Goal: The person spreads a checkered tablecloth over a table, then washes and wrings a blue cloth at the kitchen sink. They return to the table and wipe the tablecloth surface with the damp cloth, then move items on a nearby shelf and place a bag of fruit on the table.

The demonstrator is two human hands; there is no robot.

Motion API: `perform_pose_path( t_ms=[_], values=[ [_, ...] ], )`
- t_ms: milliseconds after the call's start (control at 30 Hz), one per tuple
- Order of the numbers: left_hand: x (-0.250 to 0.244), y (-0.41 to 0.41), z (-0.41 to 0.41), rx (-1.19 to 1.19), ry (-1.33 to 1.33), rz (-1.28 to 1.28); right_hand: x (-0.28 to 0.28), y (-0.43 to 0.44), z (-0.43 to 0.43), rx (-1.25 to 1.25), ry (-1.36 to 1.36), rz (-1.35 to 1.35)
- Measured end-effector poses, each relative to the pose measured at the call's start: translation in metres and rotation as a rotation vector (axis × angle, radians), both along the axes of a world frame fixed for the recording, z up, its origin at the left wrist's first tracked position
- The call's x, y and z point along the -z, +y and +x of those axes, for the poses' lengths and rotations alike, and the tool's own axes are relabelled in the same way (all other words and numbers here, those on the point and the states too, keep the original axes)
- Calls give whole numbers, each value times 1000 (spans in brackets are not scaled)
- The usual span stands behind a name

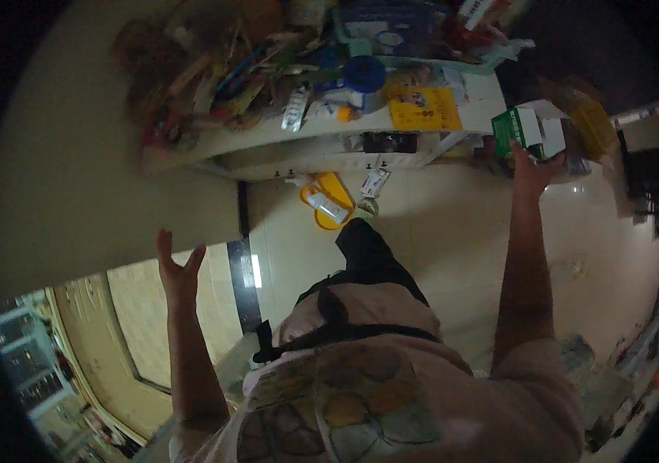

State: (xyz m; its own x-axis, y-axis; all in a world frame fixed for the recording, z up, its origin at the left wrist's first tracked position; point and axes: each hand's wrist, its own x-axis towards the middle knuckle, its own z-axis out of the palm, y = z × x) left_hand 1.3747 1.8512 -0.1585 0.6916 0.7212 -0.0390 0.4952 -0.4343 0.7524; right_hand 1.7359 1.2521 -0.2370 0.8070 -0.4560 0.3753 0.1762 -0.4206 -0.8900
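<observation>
My right hand (534, 171) grips a small green and white carton (517, 132) with its flaps open, just off the right end of a cluttered white table (451, 130). Away to the left, my left hand (180, 269) is empty, its thumb and fingers spread. A silver blister pack (294, 108) lies at the table's front edge, beside a white thing with an orange cap (344, 113). Near it are a yellow printed packet (425, 109) and a round blue object (364, 74). The carton's inside cannot be made out.
Below the table, a yellow tray (335, 188) with a white bottle (328, 207) lies on the tiled floor, near a small white box (375, 182). A pale wall or panel (104, 173) stands at left. Yellowish plastic bags (592, 124) are beyond the carton.
</observation>
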Motion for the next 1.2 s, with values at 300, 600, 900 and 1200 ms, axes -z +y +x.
perform_pose_path(
  t_ms=[300,600,900,1200],
  values=[
    [66,-26,-207,-216,319,40,39,28,92,-27,192,-258],
    [180,-78,-164,-196,416,-210,54,36,-1,-118,-58,-682],
    [389,-73,-57,-5,351,-183,312,118,-167,-639,615,-612],
    [606,-31,-11,-107,155,-269,573,387,-100,-1097,874,-1036]
  ],
)
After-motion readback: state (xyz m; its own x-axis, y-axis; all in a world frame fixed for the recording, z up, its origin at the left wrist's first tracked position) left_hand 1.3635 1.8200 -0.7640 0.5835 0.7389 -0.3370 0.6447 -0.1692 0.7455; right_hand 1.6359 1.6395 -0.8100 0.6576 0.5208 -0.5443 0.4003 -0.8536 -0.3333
